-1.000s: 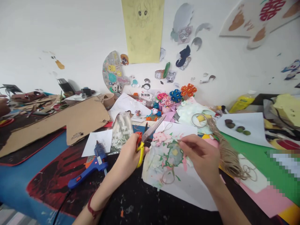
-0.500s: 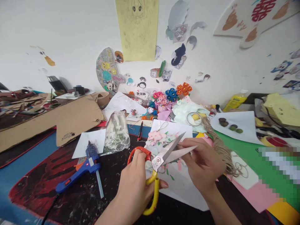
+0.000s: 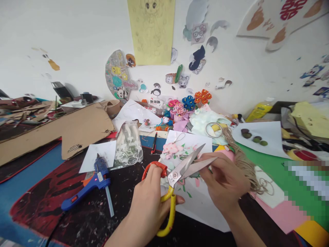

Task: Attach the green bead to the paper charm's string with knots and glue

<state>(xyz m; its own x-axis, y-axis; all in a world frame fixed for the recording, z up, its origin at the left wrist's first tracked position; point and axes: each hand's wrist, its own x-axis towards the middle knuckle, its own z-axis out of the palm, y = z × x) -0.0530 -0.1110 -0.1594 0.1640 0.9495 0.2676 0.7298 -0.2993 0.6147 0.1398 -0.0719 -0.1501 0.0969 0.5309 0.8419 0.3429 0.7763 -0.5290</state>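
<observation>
My left hand (image 3: 150, 195) is wrapped round the handles of a pair of scissors (image 3: 175, 175) with one red and one yellow grip. The blades stand apart, tips pointing up and to the right. Behind the lower blade, my right hand (image 3: 223, 176) is closed in a pinch, its fingertips partly hidden; what they hold cannot be made out. Beneath both hands lies a white sheet of paper (image 3: 205, 212) with small green and pink scraps on it. A pink flower-like piece (image 3: 171, 149) rests on the sheet just beyond the scissors.
A blue glue gun (image 3: 88, 192) with a clear stick lies on the left by a plastic bag (image 3: 128, 145). A black-and-red pen (image 3: 154, 142) is further back. Twine (image 3: 243, 164) sits right of my right hand. Cardboard (image 3: 84, 128) and crocheted flowers (image 3: 189, 103) stand towards the wall.
The scissor blades have closed slightly, the gap between their tips narrowing. Both hands have shifted a little to the right in view, and my left hand still grips the scissors.
</observation>
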